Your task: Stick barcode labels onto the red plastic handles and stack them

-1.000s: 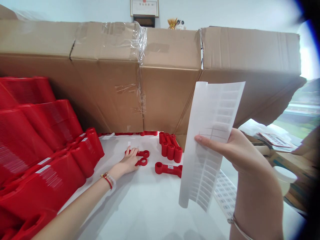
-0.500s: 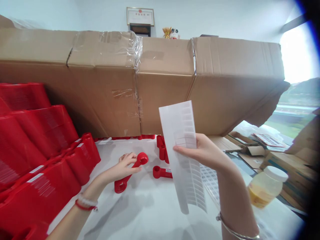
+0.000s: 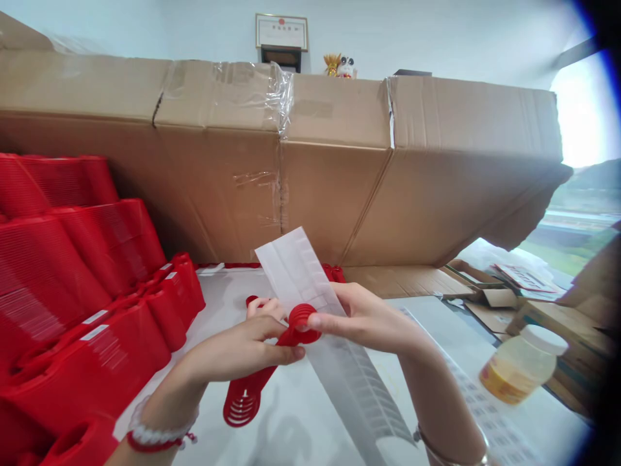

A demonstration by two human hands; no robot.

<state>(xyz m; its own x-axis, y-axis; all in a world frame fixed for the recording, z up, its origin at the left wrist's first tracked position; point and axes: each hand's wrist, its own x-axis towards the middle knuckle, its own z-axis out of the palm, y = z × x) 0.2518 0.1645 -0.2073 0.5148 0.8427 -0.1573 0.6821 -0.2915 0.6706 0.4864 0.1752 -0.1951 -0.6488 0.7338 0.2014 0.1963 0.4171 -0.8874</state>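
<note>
My left hand [image 3: 242, 353] is closed round a red plastic handle piece [image 3: 252, 391] with ribbed round ends, held above the white table [image 3: 301, 427]. My right hand [image 3: 363, 317] pinches a white sheet of small labels [image 3: 301, 272] and touches the upper ring of the red piece. The sheet droops past my right wrist toward the table. Other red handle pieces [image 3: 334, 272] lie behind the sheet, mostly hidden.
Stacked red plastic baskets [image 3: 72, 272] fill the left side. A long taped cardboard box [image 3: 315, 162] stands across the back. At the right are a jar with a white lid [image 3: 521, 362], flattened cardboard [image 3: 412, 281] and another label sheet [image 3: 490, 414] on the table.
My left hand lifted the red piece off the table and brought it toward me. My right hand lowered the label sheet and moved left to meet the piece.
</note>
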